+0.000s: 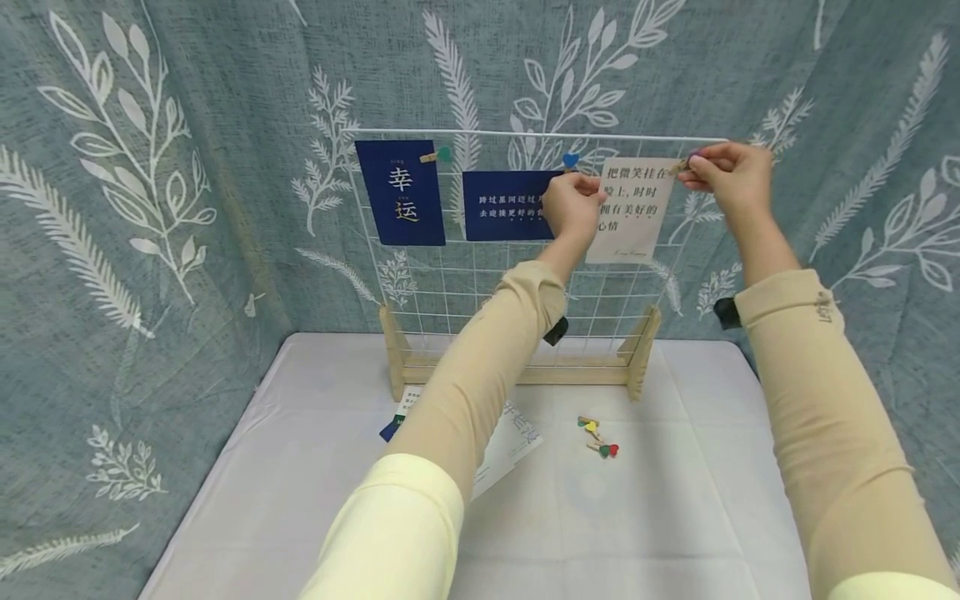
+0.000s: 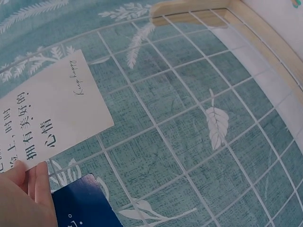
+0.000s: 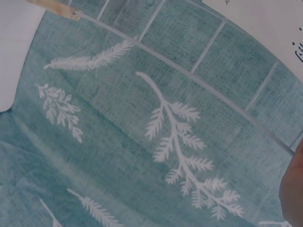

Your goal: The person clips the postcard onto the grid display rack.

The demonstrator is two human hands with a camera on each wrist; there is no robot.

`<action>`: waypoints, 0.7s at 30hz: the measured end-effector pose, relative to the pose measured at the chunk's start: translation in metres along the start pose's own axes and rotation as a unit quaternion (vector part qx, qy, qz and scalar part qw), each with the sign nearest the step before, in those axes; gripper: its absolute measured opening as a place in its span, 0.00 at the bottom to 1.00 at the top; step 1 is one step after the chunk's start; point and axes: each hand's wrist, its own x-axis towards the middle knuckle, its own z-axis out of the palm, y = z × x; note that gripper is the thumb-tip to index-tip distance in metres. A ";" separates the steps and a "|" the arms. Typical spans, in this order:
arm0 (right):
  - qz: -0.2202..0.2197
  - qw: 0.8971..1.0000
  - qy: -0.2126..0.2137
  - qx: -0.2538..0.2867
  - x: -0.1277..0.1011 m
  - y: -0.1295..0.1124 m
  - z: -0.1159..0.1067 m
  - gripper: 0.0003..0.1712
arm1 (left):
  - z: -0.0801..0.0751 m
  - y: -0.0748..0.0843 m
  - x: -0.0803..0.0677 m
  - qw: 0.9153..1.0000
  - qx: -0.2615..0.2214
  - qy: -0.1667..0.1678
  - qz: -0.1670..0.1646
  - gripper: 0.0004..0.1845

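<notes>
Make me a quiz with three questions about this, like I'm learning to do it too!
1. Which hand holds the left edge of the cream paper card with black writing?
2. How many dark blue paper cards hang on the white wire grid?
3. True or false: a small clip with a red top lies on the white tablecloth.

Key:
1. The left hand.
2. Two.
3. True.

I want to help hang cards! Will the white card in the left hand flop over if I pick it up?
Probably not much: the white card looks flat where the left hand pinches its edge. It's likely light, as it looks thin. It might crease if squeezed, since it looks like paper.
</notes>
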 end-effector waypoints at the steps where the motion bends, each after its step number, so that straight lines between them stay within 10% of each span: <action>1: 0.001 1.000 0.001 0.005 0.000 0.000 0.000 0.11 | 0.000 0.000 0.000 1.000 0.001 0.000 -0.001 0.06; 21: -0.015 0.999 0.037 -0.020 -0.010 -0.001 0.008 0.09 | 0.002 -0.001 -0.006 1.000 0.016 0.021 0.013 0.06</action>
